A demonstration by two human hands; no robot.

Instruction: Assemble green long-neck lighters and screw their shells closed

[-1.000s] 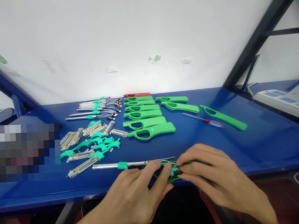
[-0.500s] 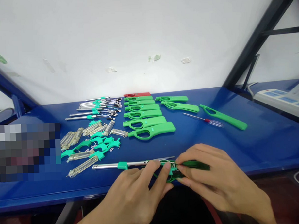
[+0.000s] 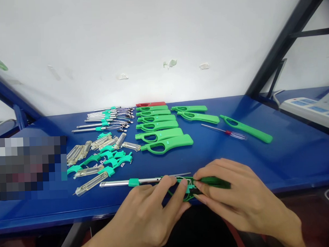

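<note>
Close to the table's front edge, both hands are on a green lighter casing that lies open, with wires and a teal part inside. My left hand pinches the casing's front half, its fingers closed around the frame and the inner parts. A silver lighter tube with a teal collar runs out to the left from under those fingers. My right hand grips the handle half, fingertips pressed at the wires and a black part. Both hands' fingers partly hide the inner parts.
Behind lie green casings, a red casing and a screwdriver. To the left are clear fuel tanks, teal triggers and metal tubes with wires. A power strip sits at right.
The silver tube and its teal collar have shifted very slightly left. Both hands keep nearly the same place and grip on the casing.
</note>
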